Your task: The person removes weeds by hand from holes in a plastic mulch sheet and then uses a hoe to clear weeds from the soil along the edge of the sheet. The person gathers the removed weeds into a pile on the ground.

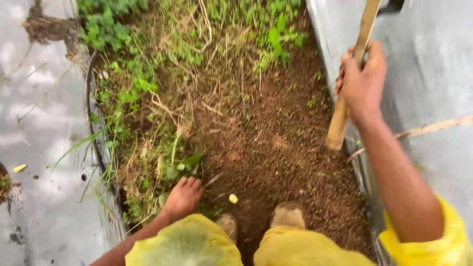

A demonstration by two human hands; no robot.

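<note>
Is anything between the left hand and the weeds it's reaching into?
Nothing visible. The left hand is already down among the weeds and dry grass at the edge of the bare soil, fingers touching the stems. The right hand holds a wooden handle well off to the other side.

bare soil (pixel 276 148) open, weeds (pixel 143 123) crowding left

I can't see the wooden handle's (pixel 352 79) working end, cut off at the top edge, and motion blurs the weeds (pixel 162 123).
</note>
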